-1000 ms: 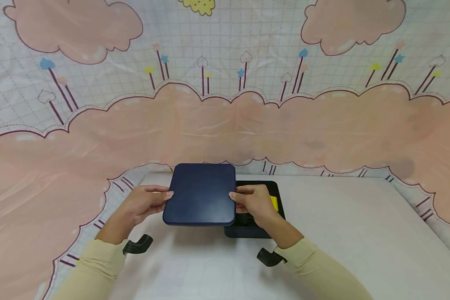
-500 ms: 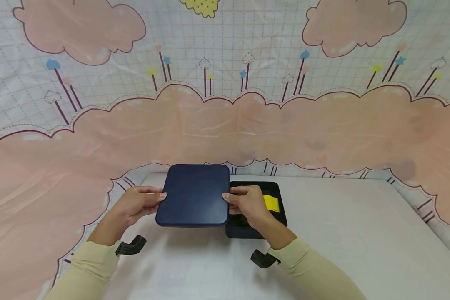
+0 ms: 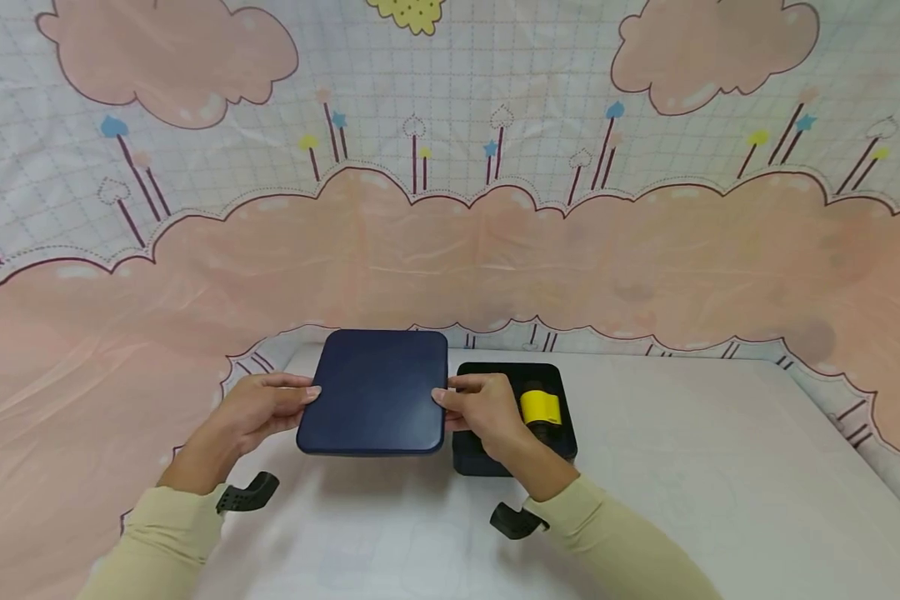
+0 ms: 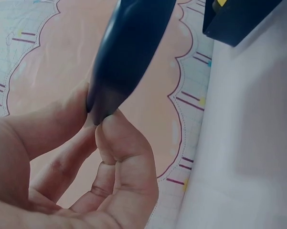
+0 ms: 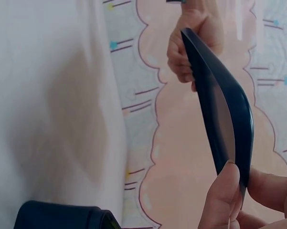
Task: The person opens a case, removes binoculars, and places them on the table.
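A dark blue lid [image 3: 373,392], square with rounded corners, hangs level above the table, its shadow falling on the cloth below. My left hand [image 3: 258,410] pinches its left edge between thumb and fingers, as the left wrist view also shows up close. On the opposite edge, my right hand [image 3: 487,417] pinches the rim the same way. Right of the lid stands a dark box [image 3: 562,375] without its cover, partly behind my right hand. Inside it lies a dark object with a yellow band [image 3: 540,407], its ends partly hidden.
The table [image 3: 690,467] is covered in white and runs out to the right of the box. Behind it hangs a printed cloth backdrop [image 3: 495,258] with pink clouds. Black straps of the wrist cameras [image 3: 249,493] stick out under both sleeves.
Both hands have carried the lid to the left, away from over the box. More of the box's inside and the yellow-banded object now show. The grip has stayed the same.
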{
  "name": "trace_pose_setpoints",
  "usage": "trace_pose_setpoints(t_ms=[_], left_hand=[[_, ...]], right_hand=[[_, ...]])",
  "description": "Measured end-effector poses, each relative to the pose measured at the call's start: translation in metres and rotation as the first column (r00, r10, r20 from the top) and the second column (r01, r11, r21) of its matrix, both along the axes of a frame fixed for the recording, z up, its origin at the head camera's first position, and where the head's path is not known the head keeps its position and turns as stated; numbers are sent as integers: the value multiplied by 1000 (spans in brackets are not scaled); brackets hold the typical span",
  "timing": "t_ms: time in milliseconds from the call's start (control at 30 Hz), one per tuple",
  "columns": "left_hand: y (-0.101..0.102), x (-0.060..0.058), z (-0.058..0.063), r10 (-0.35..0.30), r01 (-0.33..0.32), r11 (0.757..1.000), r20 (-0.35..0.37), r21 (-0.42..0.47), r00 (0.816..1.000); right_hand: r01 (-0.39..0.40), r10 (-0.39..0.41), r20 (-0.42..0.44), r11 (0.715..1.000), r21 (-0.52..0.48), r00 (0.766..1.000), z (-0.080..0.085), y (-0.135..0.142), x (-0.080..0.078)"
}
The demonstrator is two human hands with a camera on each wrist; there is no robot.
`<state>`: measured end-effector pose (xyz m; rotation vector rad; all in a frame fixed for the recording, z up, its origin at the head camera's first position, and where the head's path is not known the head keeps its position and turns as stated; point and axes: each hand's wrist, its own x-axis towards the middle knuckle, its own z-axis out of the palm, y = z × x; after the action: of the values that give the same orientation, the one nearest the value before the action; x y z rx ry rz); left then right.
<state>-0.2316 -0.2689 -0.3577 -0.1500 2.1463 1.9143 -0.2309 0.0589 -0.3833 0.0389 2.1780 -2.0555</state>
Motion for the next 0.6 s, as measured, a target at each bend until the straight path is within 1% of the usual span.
trace_pose_setpoints(t_ms=[167, 400, 600], left_hand=[[-8, 1, 0, -2, 3, 1000, 10, -15, 1000], [-17, 1, 1, -25, 25, 1000, 5, -13, 1000], [-23, -2, 1, -31, 31, 999, 11, -17, 999]], right_hand=[[3, -3, 1, 1000, 3, 1000, 0, -8, 1], [-6, 6, 6, 1000, -11, 1000, 1, -15, 1], [3, -3, 17, 1000, -4, 1000, 0, -23, 0]])
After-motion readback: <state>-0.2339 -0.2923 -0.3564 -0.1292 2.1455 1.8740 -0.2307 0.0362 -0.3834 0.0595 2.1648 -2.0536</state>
